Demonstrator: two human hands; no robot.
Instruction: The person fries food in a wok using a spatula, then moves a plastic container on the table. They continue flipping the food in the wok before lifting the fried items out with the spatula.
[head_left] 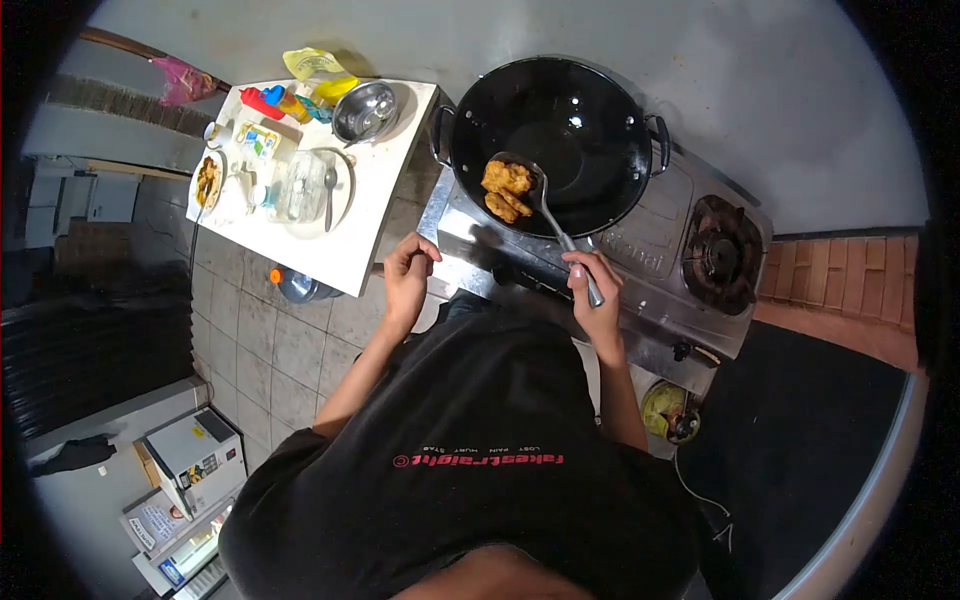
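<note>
My right hand (594, 283) is closed around the handle of a metal ladle (558, 228). Golden-brown fried pieces (507, 180) rest in its bowl, which is over the near left side of a large black wok (585, 125). Dark liquid, probably oil, seems to lie in the wok. In front of the stove's left corner, my left hand (407, 268) hangs with its fingers curled in, and nothing shows in it. The wok sits on the left burner of a steel gas stove (640, 262).
The bare right burner (722, 255) is beside the wok. To the left, a white table (335, 240) bears a steel bowl (365, 112), a plate of food (207, 182), squeeze bottles (262, 102) and a clear container (300, 187). A large bottle (300, 285) stands on the tiled floor.
</note>
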